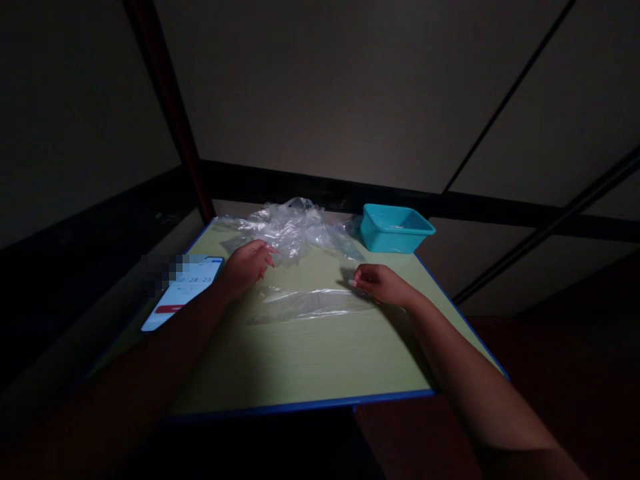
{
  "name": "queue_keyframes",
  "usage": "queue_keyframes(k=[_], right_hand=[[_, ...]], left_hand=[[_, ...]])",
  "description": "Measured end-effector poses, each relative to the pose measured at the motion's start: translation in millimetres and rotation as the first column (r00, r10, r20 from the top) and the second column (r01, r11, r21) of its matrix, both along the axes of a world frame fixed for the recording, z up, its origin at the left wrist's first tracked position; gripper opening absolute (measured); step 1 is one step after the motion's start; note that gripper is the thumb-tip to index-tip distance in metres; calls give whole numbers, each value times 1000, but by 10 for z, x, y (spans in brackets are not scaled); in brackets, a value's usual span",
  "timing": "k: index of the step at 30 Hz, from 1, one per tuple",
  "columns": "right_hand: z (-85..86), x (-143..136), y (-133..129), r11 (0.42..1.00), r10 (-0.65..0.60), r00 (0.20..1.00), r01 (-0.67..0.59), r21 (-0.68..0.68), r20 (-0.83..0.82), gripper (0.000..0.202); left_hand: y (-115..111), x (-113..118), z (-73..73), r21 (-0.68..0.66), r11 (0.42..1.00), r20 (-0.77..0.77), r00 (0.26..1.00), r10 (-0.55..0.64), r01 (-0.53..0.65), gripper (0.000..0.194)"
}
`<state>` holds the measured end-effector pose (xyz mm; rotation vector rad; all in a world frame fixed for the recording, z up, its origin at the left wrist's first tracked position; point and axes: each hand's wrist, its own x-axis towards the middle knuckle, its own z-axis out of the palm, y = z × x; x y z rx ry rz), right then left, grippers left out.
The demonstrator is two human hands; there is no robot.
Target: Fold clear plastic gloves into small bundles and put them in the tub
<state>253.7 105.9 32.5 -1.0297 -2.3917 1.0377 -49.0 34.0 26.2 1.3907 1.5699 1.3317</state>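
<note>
A flat, folded clear plastic bag (310,304) lies across the middle of the table. My left hand (249,265) hovers beyond its left end, fingers loosely bent and apart, with nothing visible in them. The heap of crumpled clear plastic bags (293,223) is just past those fingertips. At the flat bag's right end is my right hand (380,283), its fingers curled in toward the thumb. Whether that hand pinches the film's edge is too dim to make out.
A turquoise plastic basket (397,240) stands at the table's back right corner. On the left, partly behind my left forearm, lies a lit phone (187,290) showing a timer. The pale table (300,373) has a blue edge; a panelled wall rises behind it.
</note>
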Motion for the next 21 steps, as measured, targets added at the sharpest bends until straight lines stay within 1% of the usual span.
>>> queue_keyframes(k=[1, 2, 3, 4, 6, 7, 9, 12, 14, 16, 19, 21], right_hand=[[-1, 1, 4, 1000, 6, 1000, -6, 27, 8, 31], [-2, 1, 6, 998, 10, 1000, -11, 54, 19, 30], [-1, 1, 8, 997, 12, 999, -15, 80, 34, 29], [0, 1, 8, 995, 11, 999, -17, 103, 51, 28], [2, 2, 6, 990, 5, 996, -17, 141, 85, 26], [4, 2, 4, 988, 3, 995, -18, 152, 98, 25], [6, 3, 0, 986, -1, 993, -18, 169, 114, 25], [9, 3, -4, 984, -2, 992, -21, 177, 128, 23], [10, 0, -4, 983, -8, 990, -19, 183, 143, 22], [14, -3, -3, 981, -18, 987, -13, 192, 162, 22], [31, -7, -7, 979, -27, 978, -16, 203, 207, 24], [52, -6, -17, 983, -37, 967, -9, 182, 251, 26]], left_hand=[[4, -16, -33, 44, 999, -192, 981, 16, -8, 24], [5, -27, -65, 89, 996, -364, 931, 14, 20, 21], [4, -32, -96, 121, 990, -505, 863, 0, 71, 22], [2, -35, -122, 140, 982, -610, 792, -16, 128, 24], [-1, -39, -156, 135, 966, -727, 685, -56, 222, 27], [1, -45, -165, 121, 962, -756, 651, -71, 246, 27], [9, -68, -167, 95, 966, -788, 610, -76, 242, 25], [27, -121, -149, 54, 977, -806, 586, -80, 208, 20], [32, -146, -127, 23, 980, -801, 590, -101, 198, 16], [26, -149, -101, -15, 981, -780, 611, -133, 194, 17], [-6, -122, -59, -117, 971, -727, 648, -227, 209, 22], [-32, -95, -36, -207, 952, -688, 658, -305, 225, 25]])
